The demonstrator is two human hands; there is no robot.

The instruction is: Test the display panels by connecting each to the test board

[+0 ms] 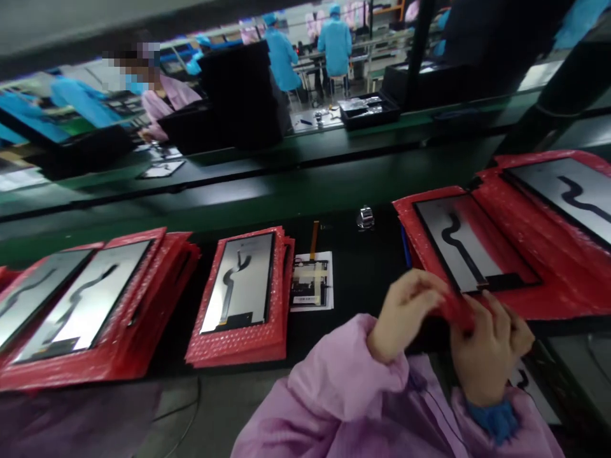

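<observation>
My left hand pinches the near edge of a red bubble-wrap bag, a fold of it bunched between both hands. Curled over the same fold, my right hand has its fingertips by the lower edge of a display panel. That panel lies on the red wrap, its silvery back up, with a black curved ribbon cable. Below my right wrist, part of another panel with a black cable shows; whether my hand touches it is hidden.
Stacks of red bags topped with panels stand at left, centre and far right. Beside the centre stack lies a small electronic assembly on white paper. A shiny metal object sits behind. A green conveyor crosses beyond; co-workers sit past it.
</observation>
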